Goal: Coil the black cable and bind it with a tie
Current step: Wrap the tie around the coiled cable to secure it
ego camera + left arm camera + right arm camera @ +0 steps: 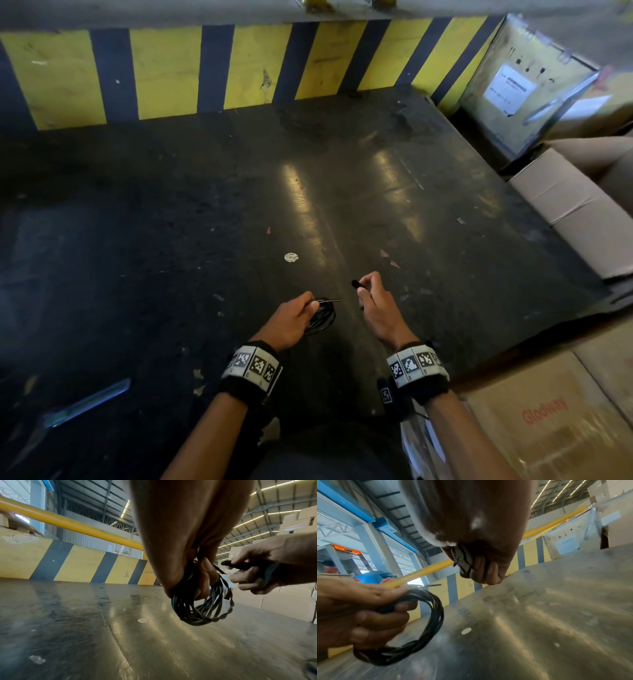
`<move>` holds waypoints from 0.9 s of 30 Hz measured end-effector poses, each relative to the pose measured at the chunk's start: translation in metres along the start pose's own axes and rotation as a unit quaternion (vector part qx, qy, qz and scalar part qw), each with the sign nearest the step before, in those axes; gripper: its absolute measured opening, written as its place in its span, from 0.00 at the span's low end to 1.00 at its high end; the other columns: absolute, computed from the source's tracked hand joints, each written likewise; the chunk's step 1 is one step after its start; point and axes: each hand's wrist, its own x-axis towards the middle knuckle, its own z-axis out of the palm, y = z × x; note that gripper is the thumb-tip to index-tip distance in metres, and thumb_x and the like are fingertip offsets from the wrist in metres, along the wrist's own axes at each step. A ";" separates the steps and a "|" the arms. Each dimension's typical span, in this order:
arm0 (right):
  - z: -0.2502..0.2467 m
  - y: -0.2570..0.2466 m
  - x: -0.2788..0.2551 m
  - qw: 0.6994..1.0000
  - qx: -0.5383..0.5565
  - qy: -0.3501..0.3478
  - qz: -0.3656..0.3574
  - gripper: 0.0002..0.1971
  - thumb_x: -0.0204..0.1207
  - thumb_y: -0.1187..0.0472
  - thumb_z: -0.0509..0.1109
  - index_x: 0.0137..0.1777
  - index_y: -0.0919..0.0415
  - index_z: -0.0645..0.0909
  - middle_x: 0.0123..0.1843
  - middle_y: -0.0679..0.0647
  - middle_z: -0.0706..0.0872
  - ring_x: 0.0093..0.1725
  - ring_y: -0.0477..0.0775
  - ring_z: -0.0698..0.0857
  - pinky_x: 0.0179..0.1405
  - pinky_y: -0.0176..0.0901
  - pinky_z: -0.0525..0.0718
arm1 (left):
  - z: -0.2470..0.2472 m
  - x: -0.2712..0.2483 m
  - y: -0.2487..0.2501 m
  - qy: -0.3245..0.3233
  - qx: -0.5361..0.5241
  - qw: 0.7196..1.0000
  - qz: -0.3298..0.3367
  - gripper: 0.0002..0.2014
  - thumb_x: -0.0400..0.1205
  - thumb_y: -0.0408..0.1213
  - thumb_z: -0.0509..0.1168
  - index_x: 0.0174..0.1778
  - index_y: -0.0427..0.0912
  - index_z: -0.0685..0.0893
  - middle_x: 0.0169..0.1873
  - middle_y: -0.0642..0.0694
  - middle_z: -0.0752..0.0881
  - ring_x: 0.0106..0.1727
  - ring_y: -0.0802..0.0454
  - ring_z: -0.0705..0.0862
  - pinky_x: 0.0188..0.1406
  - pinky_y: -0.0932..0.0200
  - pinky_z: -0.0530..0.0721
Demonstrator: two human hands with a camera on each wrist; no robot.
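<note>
Both wrists wear marker bands. Left hand (294,317) curls round the coiled black cable (322,317), held just above the dark worktop (171,240). Beside it, apart, the right hand (375,308) pinches a black tie (240,565) between thumb and fingers.

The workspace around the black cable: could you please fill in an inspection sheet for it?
Surface: dark, scuffed, shiny platform.
Job's things: black cable coiled, held above the surface; black tie not yet round it.
Clutter: white round sticker, paper scraps, blue strip.
Grippers: left hand grips the coil; right hand pinches the tie.
Cables: one loose end sticks out.
Surroundings: yellow-black striped barrier, cardboard boxes.
</note>
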 end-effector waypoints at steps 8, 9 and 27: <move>0.005 -0.021 0.007 0.980 -0.143 0.062 -0.123 0.06 0.78 0.61 0.75 0.52 0.51 0.91 0.44 0.48 0.85 0.42 0.39 0.82 0.44 0.27 0.75 | -0.002 -0.003 0.011 -0.006 0.046 0.999 -0.008 0.12 0.91 0.42 0.53 0.54 0.39 0.78 0.46 0.44 0.83 0.44 0.52 0.81 0.39 0.61 0.77; 0.006 -0.024 0.007 0.980 -0.145 0.073 -0.118 0.07 0.78 0.61 0.75 0.53 0.51 0.92 0.44 0.49 0.84 0.43 0.39 0.82 0.45 0.27 0.76 | -0.002 -0.004 0.012 -0.010 0.055 0.998 -0.005 0.11 0.91 0.42 0.53 0.53 0.40 0.77 0.45 0.44 0.82 0.43 0.52 0.81 0.38 0.60 0.77; 0.000 -0.041 0.011 0.987 -0.153 0.002 -0.044 0.09 0.78 0.57 0.75 0.55 0.52 0.80 0.39 0.47 0.85 0.36 0.42 0.85 0.35 0.32 0.77 | -0.005 -0.006 0.018 -0.073 0.059 0.995 -0.019 0.13 0.90 0.43 0.53 0.59 0.38 0.78 0.44 0.50 0.81 0.41 0.58 0.80 0.40 0.63 0.78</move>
